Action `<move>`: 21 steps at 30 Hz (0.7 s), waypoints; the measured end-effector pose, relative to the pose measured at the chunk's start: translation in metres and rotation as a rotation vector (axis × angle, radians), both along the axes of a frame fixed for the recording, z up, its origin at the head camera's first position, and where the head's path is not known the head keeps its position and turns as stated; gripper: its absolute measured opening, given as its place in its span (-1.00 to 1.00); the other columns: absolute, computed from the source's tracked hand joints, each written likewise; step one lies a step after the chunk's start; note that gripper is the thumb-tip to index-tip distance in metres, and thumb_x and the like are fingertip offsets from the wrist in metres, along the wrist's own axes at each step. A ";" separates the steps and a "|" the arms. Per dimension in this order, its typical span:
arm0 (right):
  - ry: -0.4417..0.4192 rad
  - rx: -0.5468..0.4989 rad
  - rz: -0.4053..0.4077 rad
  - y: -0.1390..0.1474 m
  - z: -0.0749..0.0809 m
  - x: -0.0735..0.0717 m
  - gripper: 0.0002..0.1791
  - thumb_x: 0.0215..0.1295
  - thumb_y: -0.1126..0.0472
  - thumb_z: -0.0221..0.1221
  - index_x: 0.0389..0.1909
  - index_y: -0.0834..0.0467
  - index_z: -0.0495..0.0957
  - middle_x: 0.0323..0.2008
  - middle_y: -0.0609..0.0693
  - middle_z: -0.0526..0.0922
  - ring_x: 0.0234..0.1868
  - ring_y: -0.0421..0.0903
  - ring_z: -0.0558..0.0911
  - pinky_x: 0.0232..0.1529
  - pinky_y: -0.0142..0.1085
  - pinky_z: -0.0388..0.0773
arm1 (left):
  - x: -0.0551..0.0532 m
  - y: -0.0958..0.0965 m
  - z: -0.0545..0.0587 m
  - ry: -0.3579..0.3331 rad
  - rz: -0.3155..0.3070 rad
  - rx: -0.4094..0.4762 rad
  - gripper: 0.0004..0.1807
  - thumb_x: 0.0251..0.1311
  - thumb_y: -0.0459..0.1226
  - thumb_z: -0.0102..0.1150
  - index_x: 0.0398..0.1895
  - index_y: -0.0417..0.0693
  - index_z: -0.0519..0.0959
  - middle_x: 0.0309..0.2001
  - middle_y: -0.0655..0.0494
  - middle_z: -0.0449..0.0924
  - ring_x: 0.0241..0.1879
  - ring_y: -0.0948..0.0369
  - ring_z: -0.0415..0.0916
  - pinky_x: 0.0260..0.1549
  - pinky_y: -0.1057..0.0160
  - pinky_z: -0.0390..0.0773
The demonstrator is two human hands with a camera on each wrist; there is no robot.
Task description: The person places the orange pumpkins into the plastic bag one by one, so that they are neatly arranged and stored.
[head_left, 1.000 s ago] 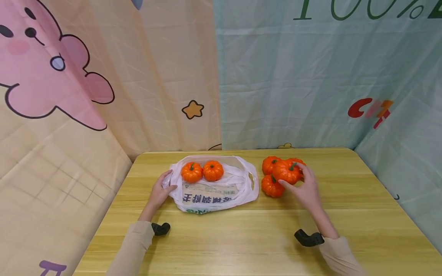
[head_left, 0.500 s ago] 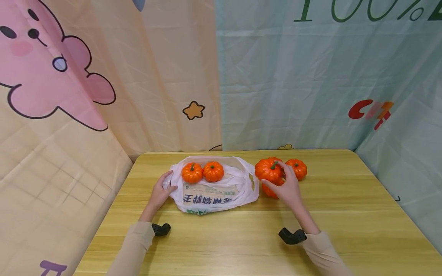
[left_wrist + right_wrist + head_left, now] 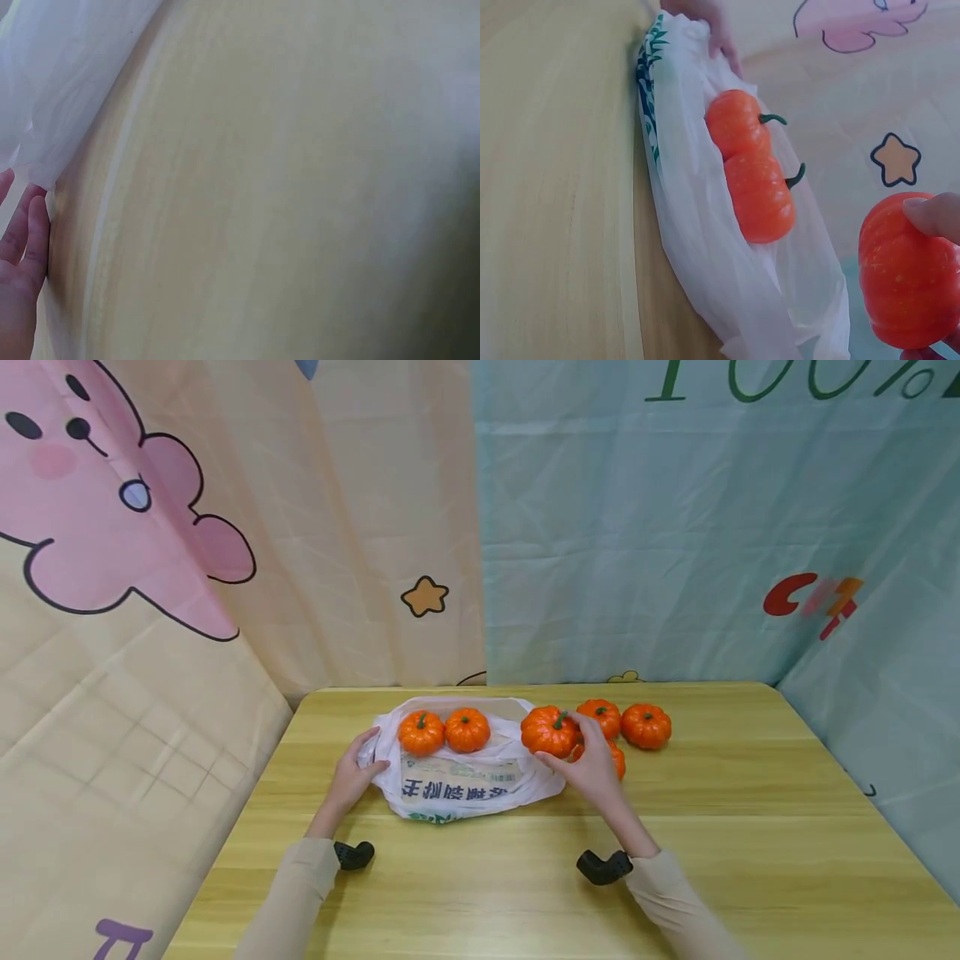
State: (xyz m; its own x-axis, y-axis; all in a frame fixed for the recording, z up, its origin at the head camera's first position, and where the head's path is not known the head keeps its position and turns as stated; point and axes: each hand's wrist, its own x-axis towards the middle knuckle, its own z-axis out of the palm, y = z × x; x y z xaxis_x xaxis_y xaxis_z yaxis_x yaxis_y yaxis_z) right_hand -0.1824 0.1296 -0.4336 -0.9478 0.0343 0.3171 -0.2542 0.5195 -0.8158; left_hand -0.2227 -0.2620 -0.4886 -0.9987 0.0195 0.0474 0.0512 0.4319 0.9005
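A white plastic bag point(image 3: 517, 787) with printed characters lies on the table, its mouth spread open. Two small orange pumpkins, a left one point(image 3: 421, 733) and a right one point(image 3: 467, 730), sit side by side in it. My left hand point(image 3: 352, 777) holds the bag's left edge between thumb and fingers; in the left wrist view its fingers point(image 3: 36, 232) touch the plastic. Over the bag's right end, my right hand point(image 3: 592, 768) grips another orange pumpkin point(image 3: 549, 732) with a green stem. That pumpkin point(image 3: 904, 277) is raised above the bag in the right wrist view.
To the right of the bag, three more pumpkins rest on the wooden table point(image 3: 480, 893): a back one point(image 3: 600, 714), a right one point(image 3: 647, 727) and a front one point(image 3: 617, 762) partly behind my right hand. Printed cloth curtains point(image 3: 600, 527) stand behind the table.
My right hand has carried its pumpkin leftward from above the pile to the bag's right end, uncovering the pumpkins on the table. My left hand has stayed at the bag's left edge.
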 end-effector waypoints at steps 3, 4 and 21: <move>-0.009 0.000 0.019 -0.009 -0.001 -0.003 -0.13 -0.07 0.07 0.48 0.27 0.23 0.31 0.22 0.20 0.38 0.21 0.15 0.42 0.22 0.08 0.45 | 0.000 0.000 0.000 0.003 -0.001 0.002 -0.31 0.24 -0.35 0.13 0.44 -0.04 0.17 0.50 -0.17 0.00 0.48 -0.12 -0.06 0.45 -0.15 -0.03; -0.007 0.005 0.026 -0.011 -0.002 -0.005 -0.13 -0.06 0.07 0.47 0.27 0.23 0.31 0.21 0.20 0.39 0.20 0.15 0.43 0.21 0.08 0.46 | 0.000 0.000 0.000 0.002 -0.001 0.001 -0.31 0.24 -0.35 0.13 0.44 -0.04 0.17 0.50 -0.17 0.00 0.49 -0.12 -0.06 0.45 -0.15 -0.03; -0.053 0.006 0.088 -0.042 -0.019 -0.029 -0.15 -0.06 0.08 0.48 0.25 0.25 0.33 0.21 0.22 0.39 0.18 0.13 0.43 0.16 0.01 0.52 | -0.001 0.000 -0.001 -0.004 -0.003 0.005 -0.31 0.23 -0.36 0.13 0.43 -0.04 0.17 0.50 -0.16 0.00 0.49 -0.12 -0.07 0.44 -0.16 -0.03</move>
State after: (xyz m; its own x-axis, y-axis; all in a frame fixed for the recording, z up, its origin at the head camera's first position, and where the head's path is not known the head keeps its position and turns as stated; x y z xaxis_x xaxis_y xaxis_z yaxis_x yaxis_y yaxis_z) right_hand -0.2114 0.0872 -0.4525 -0.9624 -0.0517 0.2668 -0.2560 0.5021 -0.8261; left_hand -0.2238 -0.2619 -0.4894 -0.9988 0.0223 0.0431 0.0485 0.4271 0.9029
